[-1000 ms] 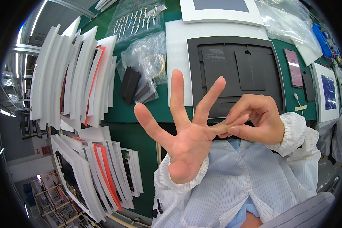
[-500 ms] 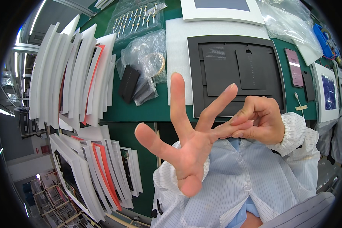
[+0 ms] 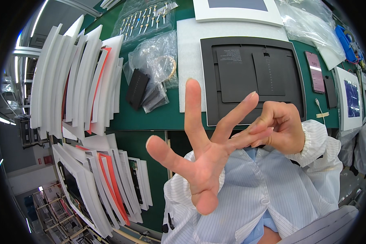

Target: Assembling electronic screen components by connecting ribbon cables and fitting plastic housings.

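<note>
My left hand (image 3: 207, 162) is raised toward me, palm showing, thumb and fingers spread wide. Nothing lies in its palm. At its outer side, my right hand (image 3: 282, 128) is closed round the left little finger (image 3: 248, 138), pinching it between thumb and fingers. Both hands hover in front of the table's near edge, before my striped smock. Just beyond them a dark grey panel with a light rim (image 3: 252, 77) lies flat, partly on a white foam sheet (image 3: 191, 53). The fingertips overlap the panel's near edge in view.
Upright white frames and foam sheets (image 3: 77, 81) stand at the left, with a second stack (image 3: 105, 179) nearer. A black block (image 3: 137, 89) lies by clear plastic bags (image 3: 152, 57). A tray of small connectors (image 3: 144, 20) is behind. At the right are a phone (image 3: 314, 71) and a cable (image 3: 319, 106).
My left hand has shifted slightly to the right, its fingers still spread. The right hand keeps its hold on the little finger, almost unmoved. The things on the table stay put.
</note>
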Demonstrator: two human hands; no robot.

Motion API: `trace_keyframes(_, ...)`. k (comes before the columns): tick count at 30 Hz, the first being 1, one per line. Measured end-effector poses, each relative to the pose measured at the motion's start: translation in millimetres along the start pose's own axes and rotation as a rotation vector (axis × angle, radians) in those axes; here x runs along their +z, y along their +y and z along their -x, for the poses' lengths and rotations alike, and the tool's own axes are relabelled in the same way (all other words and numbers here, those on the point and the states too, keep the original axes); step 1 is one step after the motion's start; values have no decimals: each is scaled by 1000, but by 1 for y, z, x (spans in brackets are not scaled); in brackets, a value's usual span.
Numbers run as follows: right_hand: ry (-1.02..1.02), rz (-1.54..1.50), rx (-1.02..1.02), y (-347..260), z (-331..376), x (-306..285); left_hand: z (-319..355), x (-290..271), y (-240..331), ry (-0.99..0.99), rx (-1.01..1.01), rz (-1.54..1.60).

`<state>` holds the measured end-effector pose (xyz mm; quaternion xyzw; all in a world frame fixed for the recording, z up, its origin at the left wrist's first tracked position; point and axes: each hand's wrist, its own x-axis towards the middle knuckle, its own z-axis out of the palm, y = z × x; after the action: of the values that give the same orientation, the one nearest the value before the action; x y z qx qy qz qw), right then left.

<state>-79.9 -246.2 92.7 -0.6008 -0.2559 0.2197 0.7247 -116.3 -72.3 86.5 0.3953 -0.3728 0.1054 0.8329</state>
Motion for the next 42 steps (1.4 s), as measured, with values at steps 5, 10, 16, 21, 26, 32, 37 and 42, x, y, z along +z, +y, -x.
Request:
trace_keyframes(5, 29, -8, 51, -9, -6, 4, -6, 4, 8, 465, -160, 761)
trace_keyframes(10, 36, 331, -63, -16, -12, 5, -2, -10, 7, 624, -305, 914)
trace_keyframes(16, 51, 321, -50, -14, -14, 2, -5, -10, 6, 795, -300, 1166)
trace_keyframes(21, 43, 341, -1, -2, -13, -4, -1, -13, 1, 845, -370, 1025)
trace_keyframes(26, 52, 383, 78, 6, -5, -28, 7, -15, -5, 853, -490, 834)
trace_keyframes(32, 365, 1310, -143, 47, -10, -126, 10, -29, -24, 248, -668, -502)
trace_keyframes(37, 103, 1489, -40, 56, -14, -134, -15, -34, -39, -295, -618, -1053)
trace_keyframes(42, 140, 1214, 15, 39, -29, -149, -69, -69, -95, -514, -437, -1453)
